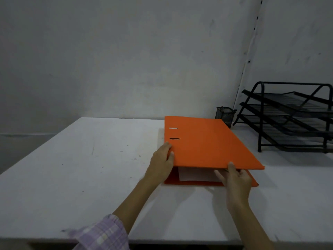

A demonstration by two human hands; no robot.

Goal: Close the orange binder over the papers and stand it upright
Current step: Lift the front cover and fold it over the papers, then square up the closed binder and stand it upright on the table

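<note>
The orange binder (209, 141) lies flat on the white table (90, 168), its top cover lowered almost level but still gaping at the near edge. White papers (194, 175) show in that gap, resting on the bottom cover. My left hand (163, 159) grips the binder's near left corner at the spine side, just below two slots in the cover. My right hand (236, 179) holds the near edge of the top cover, thumb on top and fingers underneath.
A black mesh pen cup (225, 115) stands right behind the binder. A black three-tier wire tray rack (288, 116) fills the back right of the table. A grey wall rises behind the table's far edge.
</note>
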